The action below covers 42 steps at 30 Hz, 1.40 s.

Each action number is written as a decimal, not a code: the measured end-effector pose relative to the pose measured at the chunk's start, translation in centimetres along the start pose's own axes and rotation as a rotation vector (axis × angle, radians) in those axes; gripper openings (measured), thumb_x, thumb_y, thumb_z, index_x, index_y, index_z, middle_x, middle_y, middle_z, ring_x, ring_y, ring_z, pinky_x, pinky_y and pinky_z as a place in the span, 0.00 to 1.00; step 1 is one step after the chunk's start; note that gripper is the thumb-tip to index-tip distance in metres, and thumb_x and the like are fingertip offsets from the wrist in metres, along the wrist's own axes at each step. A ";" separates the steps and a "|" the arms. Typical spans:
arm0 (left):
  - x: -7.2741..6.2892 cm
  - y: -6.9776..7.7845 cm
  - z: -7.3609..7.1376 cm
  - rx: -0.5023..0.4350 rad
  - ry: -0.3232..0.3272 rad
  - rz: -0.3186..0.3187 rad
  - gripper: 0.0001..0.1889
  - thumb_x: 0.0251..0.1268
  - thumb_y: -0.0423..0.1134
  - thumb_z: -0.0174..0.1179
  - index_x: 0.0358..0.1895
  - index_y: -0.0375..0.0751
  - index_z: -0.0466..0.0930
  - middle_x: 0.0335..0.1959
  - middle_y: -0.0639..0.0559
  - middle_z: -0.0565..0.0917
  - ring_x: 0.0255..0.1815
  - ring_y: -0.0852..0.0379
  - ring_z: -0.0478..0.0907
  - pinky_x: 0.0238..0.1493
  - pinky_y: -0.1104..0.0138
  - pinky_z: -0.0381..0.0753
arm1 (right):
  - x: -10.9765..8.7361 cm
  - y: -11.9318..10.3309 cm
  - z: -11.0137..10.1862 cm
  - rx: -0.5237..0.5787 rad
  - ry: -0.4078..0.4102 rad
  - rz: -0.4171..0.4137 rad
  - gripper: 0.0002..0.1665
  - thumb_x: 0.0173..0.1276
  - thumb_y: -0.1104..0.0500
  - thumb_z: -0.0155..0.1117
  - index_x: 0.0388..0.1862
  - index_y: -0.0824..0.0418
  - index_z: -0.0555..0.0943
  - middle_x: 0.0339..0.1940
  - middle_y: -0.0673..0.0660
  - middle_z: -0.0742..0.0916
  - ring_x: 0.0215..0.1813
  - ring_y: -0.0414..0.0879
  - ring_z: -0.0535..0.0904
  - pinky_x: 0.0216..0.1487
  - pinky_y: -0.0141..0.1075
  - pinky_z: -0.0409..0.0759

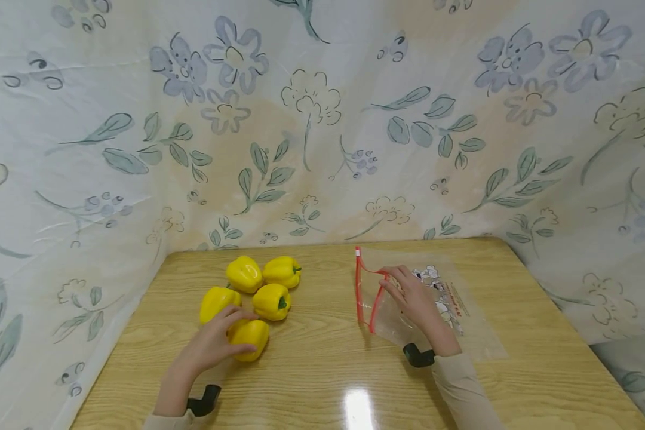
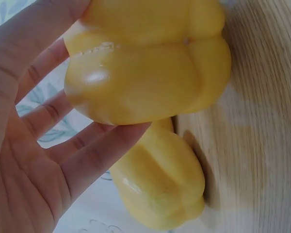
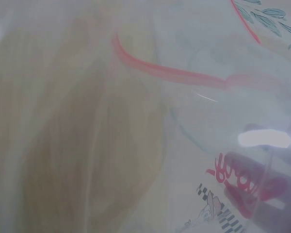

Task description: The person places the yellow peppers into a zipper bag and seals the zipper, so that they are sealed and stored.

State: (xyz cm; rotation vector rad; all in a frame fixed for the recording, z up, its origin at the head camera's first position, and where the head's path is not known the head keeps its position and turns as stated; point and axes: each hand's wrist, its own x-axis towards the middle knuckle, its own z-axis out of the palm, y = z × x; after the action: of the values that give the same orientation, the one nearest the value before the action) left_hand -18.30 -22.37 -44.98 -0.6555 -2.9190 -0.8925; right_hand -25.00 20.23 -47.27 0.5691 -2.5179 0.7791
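Bare table is running between the peppers and the bag, leaving a lane. Beyond the left hand, four peppers are standing in the way.

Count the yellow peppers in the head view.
5: back left pepper, back right pepper, center pepper in front of them, leftmost pepper, and nearest pepper, gripped by the left hand.

Left of the bag, the held pepper is partly covered by the left hand; its top is cropped in the left wrist view. The bag is partly hidden by the right hand, and its lettering is too small to be read. Both sleeves are cut off. In the right wrist view, shapes behind the bag's film are blurred.
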 end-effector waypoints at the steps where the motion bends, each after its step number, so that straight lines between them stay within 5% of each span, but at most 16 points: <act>1: 0.0 0.1 0.0 -0.003 0.002 0.000 0.29 0.42 0.53 0.71 0.52 0.53 0.78 0.51 0.53 0.75 0.51 0.59 0.70 0.53 0.55 0.74 | 0.0 0.1 0.0 -0.002 0.002 -0.001 0.16 0.68 0.50 0.57 0.54 0.50 0.75 0.47 0.54 0.80 0.40 0.48 0.79 0.30 0.37 0.77; 10: 0.8 1.3 0.1 -0.094 -0.006 0.016 0.28 0.41 0.56 0.71 0.50 0.58 0.76 0.50 0.63 0.73 0.51 0.60 0.71 0.53 0.55 0.74 | 0.1 0.1 0.1 -0.010 0.009 -0.014 0.16 0.68 0.50 0.57 0.54 0.49 0.75 0.47 0.55 0.80 0.40 0.48 0.80 0.28 0.35 0.76; 20: 1.8 3.0 0.3 -0.181 -0.023 0.102 0.27 0.42 0.55 0.71 0.50 0.60 0.74 0.51 0.64 0.71 0.53 0.58 0.70 0.47 0.58 0.78 | 0.2 0.1 0.2 -0.004 -0.004 0.003 0.17 0.68 0.49 0.56 0.54 0.49 0.76 0.48 0.54 0.81 0.43 0.48 0.80 0.32 0.37 0.78; 30: 3.2 4.1 1.3 -0.179 -0.032 0.157 0.28 0.43 0.55 0.70 0.52 0.60 0.75 0.51 0.65 0.70 0.51 0.60 0.69 0.44 0.63 0.77 | 0.1 -0.1 0.1 0.007 -0.012 0.000 0.17 0.69 0.50 0.56 0.55 0.50 0.75 0.49 0.55 0.80 0.43 0.49 0.80 0.33 0.39 0.79; 42: 4.2 4.6 3.2 -0.132 0.039 0.172 0.28 0.42 0.58 0.70 0.51 0.60 0.75 0.46 0.67 0.71 0.46 0.65 0.69 0.45 0.66 0.75 | 0.1 -0.3 0.0 0.005 -0.024 0.011 0.17 0.69 0.50 0.55 0.55 0.49 0.75 0.49 0.54 0.80 0.39 0.46 0.79 0.29 0.35 0.76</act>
State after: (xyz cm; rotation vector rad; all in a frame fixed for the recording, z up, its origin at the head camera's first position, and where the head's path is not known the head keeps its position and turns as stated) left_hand -20.00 -15.54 -44.61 -0.8706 -2.7359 -1.0707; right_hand -24.90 19.95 -47.07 0.5693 -2.5437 0.7875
